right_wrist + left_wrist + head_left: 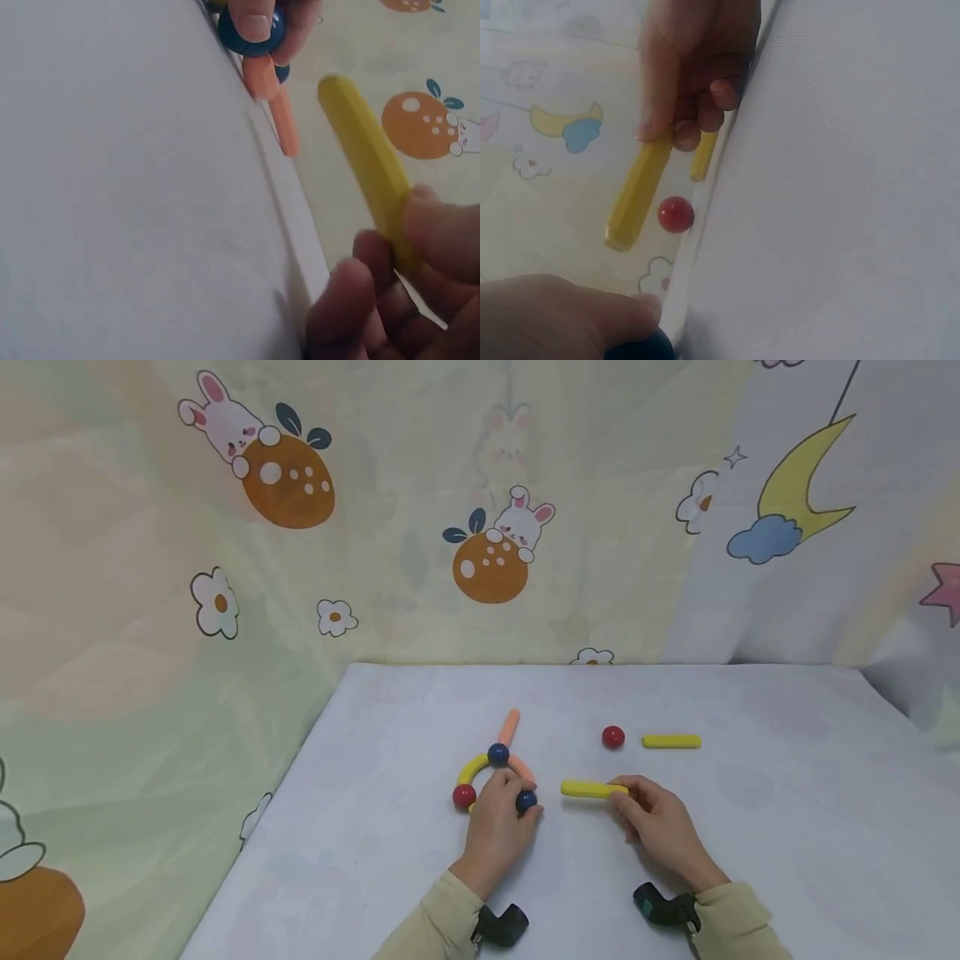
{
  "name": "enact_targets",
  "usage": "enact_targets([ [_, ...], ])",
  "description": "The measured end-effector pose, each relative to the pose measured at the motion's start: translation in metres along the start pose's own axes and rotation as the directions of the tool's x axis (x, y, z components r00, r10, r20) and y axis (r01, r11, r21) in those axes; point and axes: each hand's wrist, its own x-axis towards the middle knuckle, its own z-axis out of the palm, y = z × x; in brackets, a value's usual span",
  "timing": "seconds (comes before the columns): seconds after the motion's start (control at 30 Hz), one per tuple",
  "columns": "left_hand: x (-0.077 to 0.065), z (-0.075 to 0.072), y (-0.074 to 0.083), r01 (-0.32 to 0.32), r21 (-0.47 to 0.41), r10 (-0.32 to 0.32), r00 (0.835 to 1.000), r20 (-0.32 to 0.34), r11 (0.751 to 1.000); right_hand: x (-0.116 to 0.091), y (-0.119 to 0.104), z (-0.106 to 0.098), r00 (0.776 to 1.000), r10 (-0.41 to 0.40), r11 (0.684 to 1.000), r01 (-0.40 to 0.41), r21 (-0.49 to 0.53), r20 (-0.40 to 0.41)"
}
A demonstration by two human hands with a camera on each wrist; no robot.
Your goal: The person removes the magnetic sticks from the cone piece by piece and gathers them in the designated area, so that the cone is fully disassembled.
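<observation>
Behind the white table [825, 810], a pale printed backdrop [615, 452] in cream, green and white. Shows at upper left a white rabbit [225, 431] clinging to a spotted orange fruit [288, 497] with blue leaves [319, 439]; repeats the pair, smaller, near the middle (with a much fainter rabbit [506, 447] just above). Carries white flowers [206, 593] with orange centres [221, 603] at left, and at right a yellow moon [783, 477] hung from a line [845, 392], partly covered low down by a blue cloud [765, 539]. Bears a pink star [947, 592] at the right edge and another orange shape [37, 910] at the lower left corner.
</observation>
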Motion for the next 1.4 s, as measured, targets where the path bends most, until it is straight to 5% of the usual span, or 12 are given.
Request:
enact_targets([
  [0.13,0.000,0.003,0.000,0.012,-0.004,-0.012,1.000,-0.008,1.000,0.003,0.001,-0.016,1.000,-0.023,0.996,0.022,-0.084,-0.010],
  [0.4,-0.001,0.001,-0.001,0.016,-0.015,-0.017,1.000,-0.013,1.000,0.015,0.024,-0.068,0.988,0.010,0.959,-0.053,-0.277,-0.156],
  [0.67,-0.002,0.000,-0.001,0.021,-0.026,-0.022,1.000,-0.008,0.999,0.031,0.056,-0.103,0.989,-0.001,0.948,-0.046,-0.316,-0.147],
  [0.97,-0.003,0.000,0.002,0.026,-0.032,-0.026,1.000,0.002,0.999,0.041,0.058,-0.110,0.998,-0.036,0.899,0.007,-0.439,-0.058],
  [1.4,-0.003,0.000,0.001,0.012,-0.021,-0.012,1.000,-0.015,1.000,0.046,0.062,-0.106,0.991,-0.081,0.862,0.018,-0.506,-0.103],
])
